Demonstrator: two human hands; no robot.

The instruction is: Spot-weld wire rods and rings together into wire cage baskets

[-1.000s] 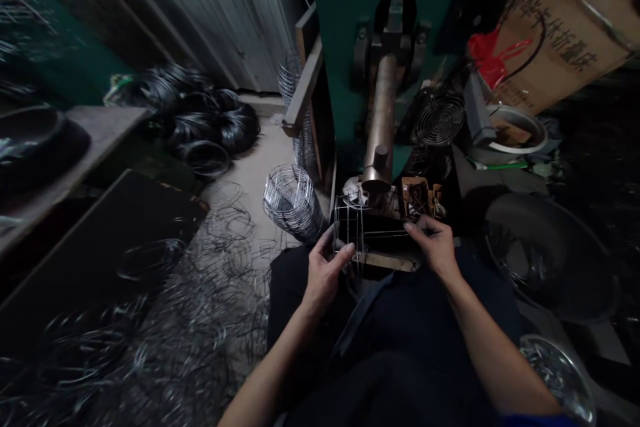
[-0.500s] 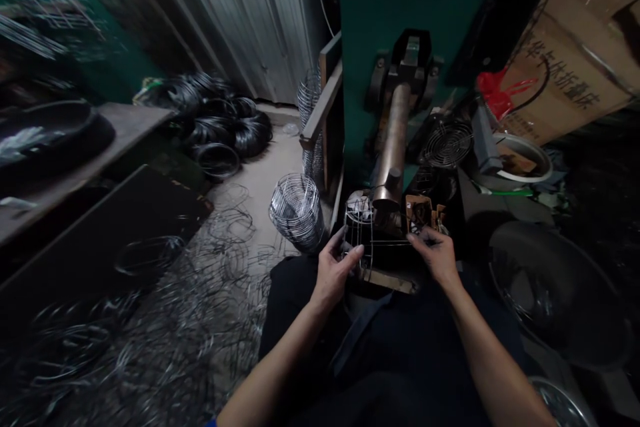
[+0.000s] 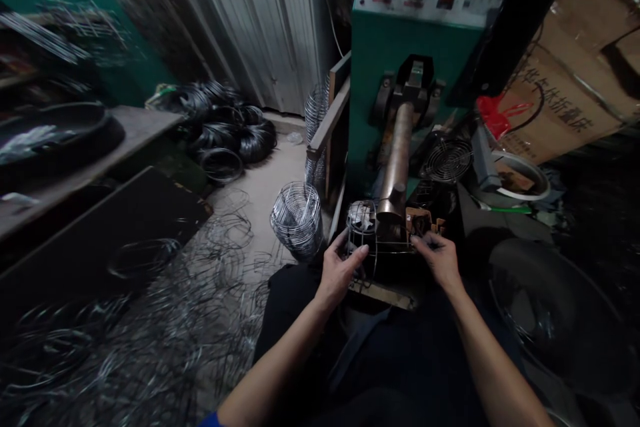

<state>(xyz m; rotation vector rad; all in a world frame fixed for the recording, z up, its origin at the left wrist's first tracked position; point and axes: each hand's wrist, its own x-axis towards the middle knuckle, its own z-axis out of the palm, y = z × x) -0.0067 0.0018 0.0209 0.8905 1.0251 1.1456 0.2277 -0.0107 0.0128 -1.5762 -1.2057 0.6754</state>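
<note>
My left hand is closed on a small round wire frame, with the thumb on its near side and the fingers partly hidden behind the wires. A thin straight wire runs across from the frame to my right hand. Its far right end is pinched between my right thumb and fingers. Just above the wire sits the blunt end of a thick metal cylinder arm, which juts from a green machine. The frame and the arm look close, but I cannot tell whether they touch.
Stacked wire baskets stand left of my knee. Loose wire scraps litter the floor, with black wire coils behind. At right are a cardboard box, a metal bowl and a large dark basin.
The view has tilted up, so more of the machine's panel shows, with a red light lit. Both hands keep their hold and sit slightly nearer the cylinder arm's end.
</note>
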